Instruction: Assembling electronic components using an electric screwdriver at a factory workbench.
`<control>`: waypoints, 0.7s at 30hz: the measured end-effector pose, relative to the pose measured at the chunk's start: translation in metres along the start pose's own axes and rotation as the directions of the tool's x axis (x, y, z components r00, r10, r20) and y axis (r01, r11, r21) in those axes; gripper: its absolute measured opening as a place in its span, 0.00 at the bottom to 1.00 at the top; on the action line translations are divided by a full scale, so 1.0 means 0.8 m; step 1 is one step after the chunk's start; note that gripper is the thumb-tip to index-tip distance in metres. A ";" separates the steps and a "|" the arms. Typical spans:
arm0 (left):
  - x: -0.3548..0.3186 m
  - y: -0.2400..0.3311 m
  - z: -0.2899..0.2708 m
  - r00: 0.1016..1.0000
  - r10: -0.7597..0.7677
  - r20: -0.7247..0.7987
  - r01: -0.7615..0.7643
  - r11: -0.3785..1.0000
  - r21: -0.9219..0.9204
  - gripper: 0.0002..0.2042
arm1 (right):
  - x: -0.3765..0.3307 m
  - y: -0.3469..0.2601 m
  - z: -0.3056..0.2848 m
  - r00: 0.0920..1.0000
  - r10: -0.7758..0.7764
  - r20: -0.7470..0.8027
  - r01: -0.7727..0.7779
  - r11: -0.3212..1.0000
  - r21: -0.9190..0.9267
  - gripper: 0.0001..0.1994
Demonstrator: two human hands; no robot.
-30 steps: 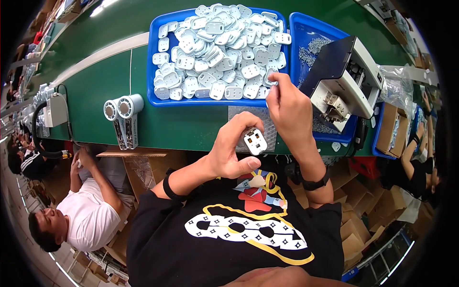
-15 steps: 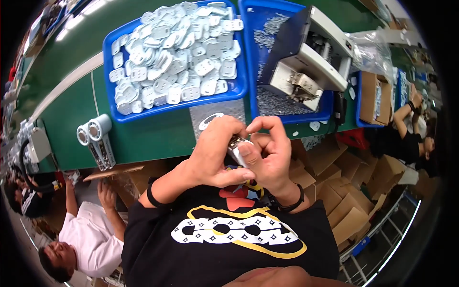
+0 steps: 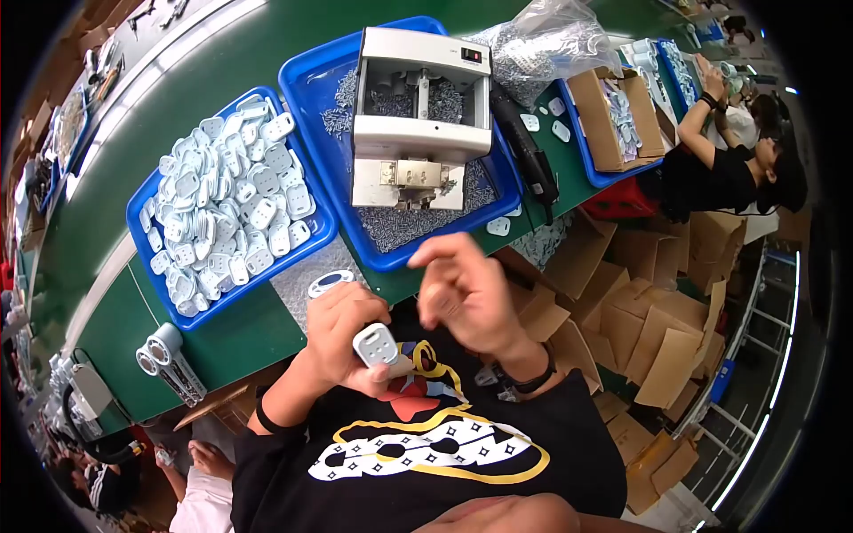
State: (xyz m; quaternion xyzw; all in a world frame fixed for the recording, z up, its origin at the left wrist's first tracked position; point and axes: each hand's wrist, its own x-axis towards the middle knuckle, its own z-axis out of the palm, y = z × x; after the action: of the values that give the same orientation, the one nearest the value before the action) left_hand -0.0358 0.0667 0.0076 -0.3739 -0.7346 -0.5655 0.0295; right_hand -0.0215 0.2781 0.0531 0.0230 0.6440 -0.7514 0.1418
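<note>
Just beyond the near edge of the green table point(image 3: 240, 351), a small pale unit point(image 3: 373, 354) is sitting in the person's left hand point(image 3: 339, 330), its end no longer showing the dark recesses of a second ago: a light plate point(image 3: 378, 338) with small holes and a slot is now covering it. To my eye the covering is looking done, though I can't make out any fastener in those holes. The left hand is closing snugly round the body, its thumb lying below the plate's lower edge. The right hand point(image 3: 466, 293) is no longer working against the unit — it's hanging apart, fingers parted and loosely bent, visibly holding nothing, near the front rim of the right blue tray point(image 3: 388, 261). The person's view is swinging rightward too, bringing that tray and the white machine point(image 3: 422, 138) standing in it towards the middle — loose metal screws point(image 3: 395, 227) are lying along its front. The left blue tray point(image 3: 313, 243) is carrying a heap of similar plates point(image 3: 222, 213). Between the trays' near corners, a bubble sheet point(image 3: 298, 277) is lying under an oval piece point(image 3: 330, 283); a black handheld tool point(image 3: 528, 158) is resting by the right tray's right edge.
</note>
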 end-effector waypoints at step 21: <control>-0.017 -0.017 -0.003 0.891 -0.408 -0.201 0.324 0.880 -0.347 0.26 | 0.122 0.014 -0.272 0.724 -0.661 0.196 0.633 0.524 -0.570 0.21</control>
State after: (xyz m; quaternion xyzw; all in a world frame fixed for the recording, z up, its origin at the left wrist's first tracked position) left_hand -0.0347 0.0562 -0.0087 -0.1467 -0.6854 -0.7122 -0.0376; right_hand -0.1445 0.4707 -0.0156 -0.2466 0.8121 -0.5034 -0.1622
